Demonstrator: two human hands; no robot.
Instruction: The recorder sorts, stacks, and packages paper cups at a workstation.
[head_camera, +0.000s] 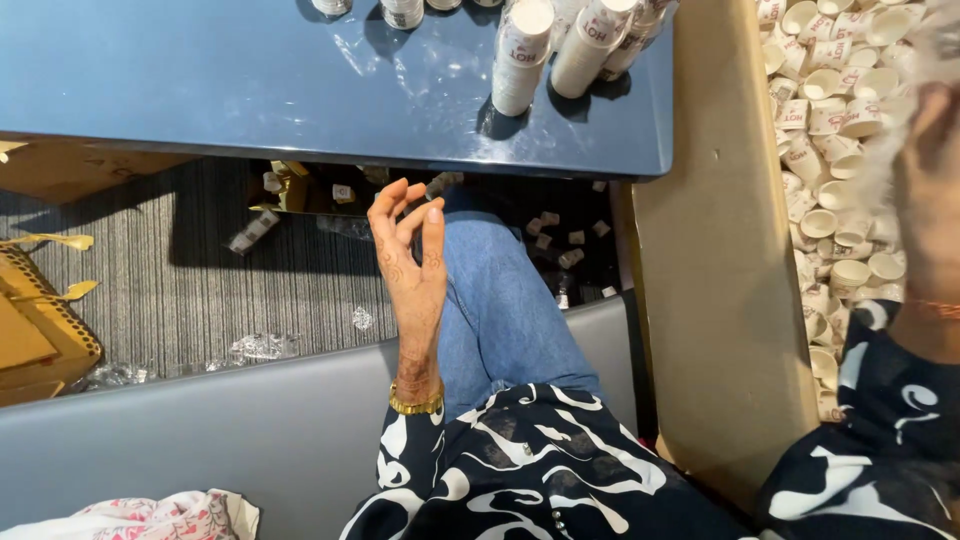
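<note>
My left hand (410, 255) is raised in front of my knee, just below the edge of the blue table (250, 90). Its fingers are apart and loosely curled and it holds nothing; a gold bangle sits on the wrist. My right hand (930, 170) is blurred at the far right, over a large cardboard box (710, 260) full of loose white paper cups (830, 130). A white blur lies beside its fingers, and whether it grips anything does not show. Tall stacks of paper cups (520, 55) stand on the table's far right part.
I sit on a grey bench (250, 430) in blue jeans. Flattened cardboard (40, 330) lies at the left on the striped grey carpet, with scattered small cups (570, 250) and crumpled plastic wrap (262, 347). A patterned cloth (150, 515) lies at the lower left.
</note>
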